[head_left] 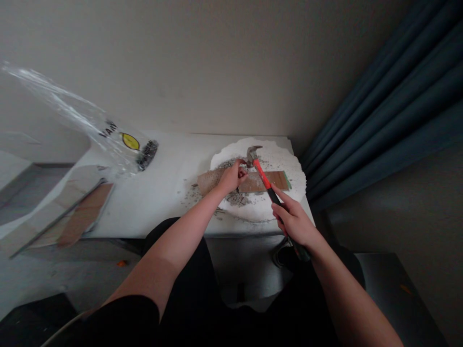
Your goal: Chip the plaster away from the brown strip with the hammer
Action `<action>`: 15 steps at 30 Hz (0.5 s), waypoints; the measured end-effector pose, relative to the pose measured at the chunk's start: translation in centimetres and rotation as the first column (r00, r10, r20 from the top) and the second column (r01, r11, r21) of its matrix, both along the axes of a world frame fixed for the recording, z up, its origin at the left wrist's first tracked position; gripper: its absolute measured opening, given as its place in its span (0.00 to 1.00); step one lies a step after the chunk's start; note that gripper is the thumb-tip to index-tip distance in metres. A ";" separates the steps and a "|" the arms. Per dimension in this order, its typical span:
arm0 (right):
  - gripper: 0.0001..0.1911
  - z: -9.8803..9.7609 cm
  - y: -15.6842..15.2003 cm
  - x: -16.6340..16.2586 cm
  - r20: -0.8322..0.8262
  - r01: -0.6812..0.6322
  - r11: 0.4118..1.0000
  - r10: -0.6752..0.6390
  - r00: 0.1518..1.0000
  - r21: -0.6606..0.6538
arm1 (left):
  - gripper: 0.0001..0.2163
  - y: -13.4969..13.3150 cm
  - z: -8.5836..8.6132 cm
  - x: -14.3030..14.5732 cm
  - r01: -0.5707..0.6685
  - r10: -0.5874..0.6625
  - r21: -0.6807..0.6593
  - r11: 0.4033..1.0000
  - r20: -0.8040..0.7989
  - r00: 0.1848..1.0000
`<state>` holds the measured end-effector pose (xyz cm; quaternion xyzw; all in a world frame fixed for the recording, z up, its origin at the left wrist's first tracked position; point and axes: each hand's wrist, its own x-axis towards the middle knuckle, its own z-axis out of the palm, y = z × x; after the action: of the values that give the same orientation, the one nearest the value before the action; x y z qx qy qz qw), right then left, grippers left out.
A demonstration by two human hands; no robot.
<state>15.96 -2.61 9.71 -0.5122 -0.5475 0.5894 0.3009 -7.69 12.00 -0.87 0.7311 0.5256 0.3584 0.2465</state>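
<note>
My right hand [294, 219] is closed around the black grip of a red-handled claw hammer [261, 174], whose steel head rests over a brown wooden plank [258, 182]. The plank lies across a white foam slab [285, 159] strewn with grey crumbs. My left hand [231, 177] sits on the plank just left of the hammer head, fingers pinched together on something too small to make out.
A white table [159, 197] carries the slab. A clear plastic bag [108, 140] with a yellow label lies at its left, above more planks [85, 214]. Dark blue curtains [383, 111] hang at the right, and a plain wall stands behind.
</note>
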 end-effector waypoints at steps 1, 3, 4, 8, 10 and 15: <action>0.40 0.0 0.0 0.1 -0.005 0.001 1.000 -0.001 1.000 0.016 | 0.21 0.1 -0.1 0.0 0.009 -0.009 -0.001 1.000 0.000 1.000; 0.40 -0.1 0.0 0.2 -0.006 -0.005 0.999 0.006 1.000 0.046 | 0.22 0.2 -0.3 0.0 0.018 -0.018 -0.004 1.000 -0.007 1.000; 0.40 -0.2 0.0 0.3 0.000 -0.015 0.999 0.015 1.000 0.050 | 0.22 0.2 -0.3 0.0 0.015 -0.015 -0.006 1.000 -0.011 1.000; 0.38 -0.2 -0.1 0.4 0.008 -0.036 0.999 0.036 0.999 0.015 | 0.23 0.2 -0.5 0.1 -0.012 0.012 0.001 1.000 -0.025 1.000; 0.39 -0.2 -0.2 0.4 -0.003 -0.020 0.999 0.021 1.000 0.025 | 0.23 0.3 -0.7 0.2 0.007 -0.007 0.015 1.000 -0.018 1.000; 0.37 -0.5 -0.2 0.2 0.001 -0.047 0.999 0.047 0.999 0.026 | 0.23 0.4 -1.2 0.2 -0.001 0.001 0.006 1.000 0.035 0.999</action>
<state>16.17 -2.85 9.21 -0.4954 -0.5671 0.5890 0.2933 -7.52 12.38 -2.05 0.7252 0.5205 0.3728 0.2535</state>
